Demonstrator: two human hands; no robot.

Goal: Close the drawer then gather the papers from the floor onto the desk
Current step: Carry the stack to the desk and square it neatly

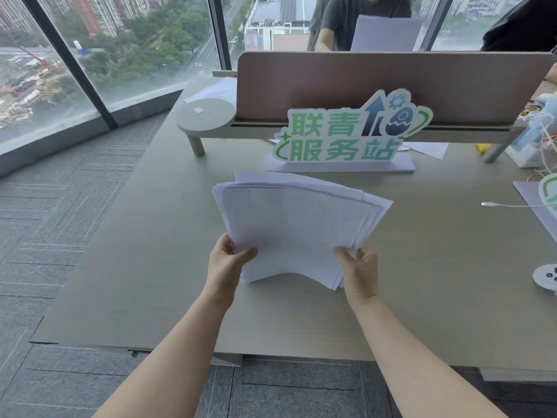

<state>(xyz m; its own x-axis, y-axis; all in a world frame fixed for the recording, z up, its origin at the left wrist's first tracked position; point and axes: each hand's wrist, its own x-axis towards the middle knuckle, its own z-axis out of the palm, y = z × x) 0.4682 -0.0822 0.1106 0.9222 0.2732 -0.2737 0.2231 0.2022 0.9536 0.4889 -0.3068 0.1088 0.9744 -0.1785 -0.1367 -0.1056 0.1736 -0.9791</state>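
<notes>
Both hands up over the desk (pixel 144 236), left hand (pixel 224 265) and right hand (pixel 360 271) gripping the fanned papers (pixel 297 224) by the lower corners, stack possibly just touching the desktop, green sign (pixel 343 137) behind.

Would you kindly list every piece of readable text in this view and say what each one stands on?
"联青" reads on the top row of the green-and-white standing sign on the desk.
"服务站" reads on the bottom row of the same sign.
The papers held by the left hand and right hand show only faint print, too pale to read.
The second sign at the right edge is cut off and unreadable.
</notes>
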